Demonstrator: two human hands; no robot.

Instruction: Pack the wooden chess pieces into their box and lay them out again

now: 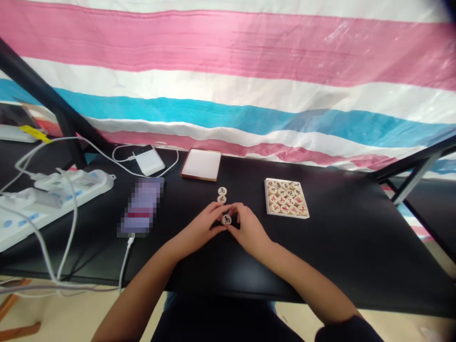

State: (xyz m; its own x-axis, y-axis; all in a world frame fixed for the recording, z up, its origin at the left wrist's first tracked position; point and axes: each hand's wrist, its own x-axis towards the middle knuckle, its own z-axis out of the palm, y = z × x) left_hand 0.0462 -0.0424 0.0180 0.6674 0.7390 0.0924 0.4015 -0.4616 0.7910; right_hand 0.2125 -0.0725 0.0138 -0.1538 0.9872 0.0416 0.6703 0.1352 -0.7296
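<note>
Both hands meet at the middle of the black table [228, 266], fingers curled in around one round xiangqi piece [226, 219] with a black character facing up. My left hand [205, 224] grips it from the left, and my right hand [246, 227] from the right. Just beyond the fingertips lie two more round pieces, an upper piece [222, 191] and a lower piece [221, 199], close together. To the right stands an open square box [266, 195] packed with several pieces in black and red characters.
A shallow box lid [202, 164] lies at the back. On the left are a phone [142, 206] on a cable, a white power bank [151, 161] and a power strip [96, 183] with loose cords. A striped plastic sheet [228, 47] hangs behind the table.
</note>
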